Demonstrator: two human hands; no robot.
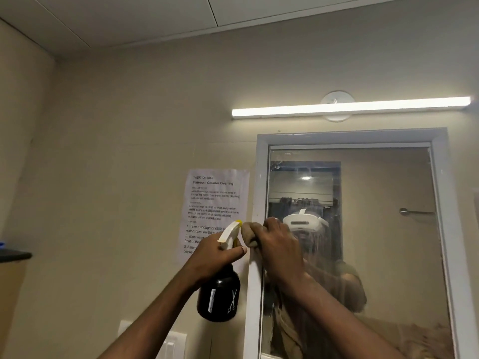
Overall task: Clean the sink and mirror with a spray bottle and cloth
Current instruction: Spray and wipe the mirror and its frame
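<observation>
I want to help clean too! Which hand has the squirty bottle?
The left hand grips the black spray bottle; the right hand holds the cloth at the mirror instead.

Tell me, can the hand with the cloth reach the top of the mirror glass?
Probably yes. The right hand presses the cloth at the mirror frame's left edge, and nothing shows in the way of the glass above it. The left hand holds the spray bottle off to the side.

Bare forearms, no sleeves; white headset (302,223) worn.

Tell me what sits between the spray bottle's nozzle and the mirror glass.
In the head view, the cloth, gripped by the right hand, and the mirror's white frame lie between the spray bottle and the glass.
</observation>
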